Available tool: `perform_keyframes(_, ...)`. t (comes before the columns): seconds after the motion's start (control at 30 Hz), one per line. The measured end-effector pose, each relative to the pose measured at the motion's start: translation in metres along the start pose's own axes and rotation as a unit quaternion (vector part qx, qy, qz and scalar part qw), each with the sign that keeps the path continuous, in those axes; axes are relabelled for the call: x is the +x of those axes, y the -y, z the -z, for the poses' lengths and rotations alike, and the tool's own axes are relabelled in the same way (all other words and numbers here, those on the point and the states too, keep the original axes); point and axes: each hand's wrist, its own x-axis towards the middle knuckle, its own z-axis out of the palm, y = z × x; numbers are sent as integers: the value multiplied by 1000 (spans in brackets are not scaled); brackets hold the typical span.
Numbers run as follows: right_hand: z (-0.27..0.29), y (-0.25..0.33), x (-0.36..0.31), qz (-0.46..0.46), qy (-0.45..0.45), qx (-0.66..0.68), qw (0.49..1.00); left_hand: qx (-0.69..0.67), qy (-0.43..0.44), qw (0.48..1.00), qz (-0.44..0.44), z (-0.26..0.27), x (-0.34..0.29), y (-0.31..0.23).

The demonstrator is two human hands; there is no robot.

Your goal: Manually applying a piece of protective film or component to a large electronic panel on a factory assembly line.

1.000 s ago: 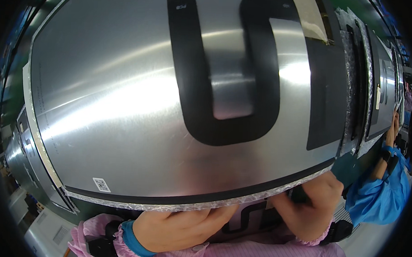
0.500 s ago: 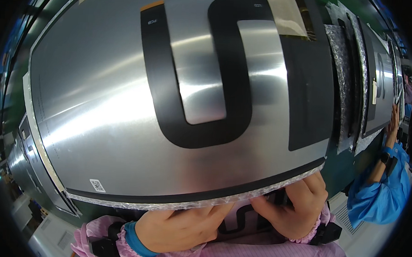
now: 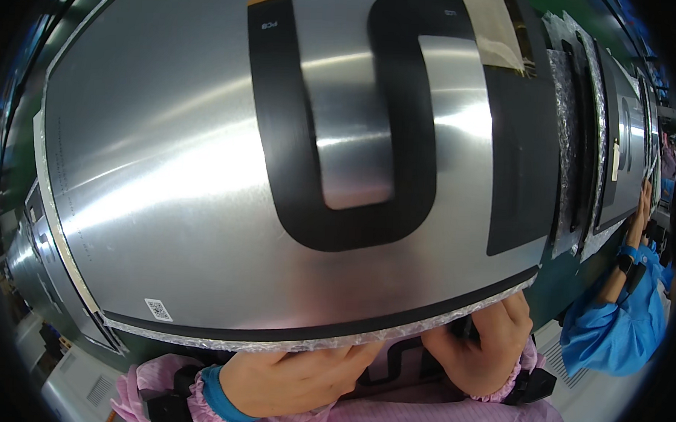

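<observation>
A large silver metal panel (image 3: 194,227) lies in front of me, with a wide black U-shaped strip (image 3: 337,227) and a dark rectangle (image 3: 522,166) on its face. Bubble wrap (image 3: 393,335) sticks out along its near edge. My left hand (image 3: 293,382) is at the middle of that edge, its fingers bent under the wrap and their tips hidden. Close to the near right corner, my right hand (image 3: 479,345) curls its fingers in at the same edge, fingertips also hidden. Both hands look closed on the wrapped edge.
Other panels with bubble wrap (image 3: 575,146) stand close together on the right. Beyond them is a co-worker's hand (image 3: 640,213) with a blue sleeve (image 3: 612,336). More metal panels (image 3: 49,266) are at the left, over a green surface (image 3: 549,288).
The panel appears slightly larger, and its U-shaped strip sits farther right and lower in view. Both my hands stay at the near edge, with the right hand shifted slightly.
</observation>
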Motion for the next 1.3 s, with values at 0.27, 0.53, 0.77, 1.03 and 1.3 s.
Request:
perform_keyframes(0.27, 1, 0, 1, -8, -7, 11, 1000, 29, -21, 999, -33, -5, 0, 1)
perform_keyframes(0.53, -4, 4, -3, -16, 12, 6, 1000, 101, -27, 994, -27, -3, 2, 1)
perform_keyframes(0.77, 5, -3, 2, -37, 28, 32, 998, 80, -10, 996, -22, 0, 4, -1)
perform_keyframes(1.03, 4, -12, 4, -21, -13, 96, 995, 89, 15, 995, -49, 2, 13, -4)
perform_keyframes(1.3, 1, -12, 6, -7, -24, 112, 993, 73, 48, 996, -33, -4, 24, -12)
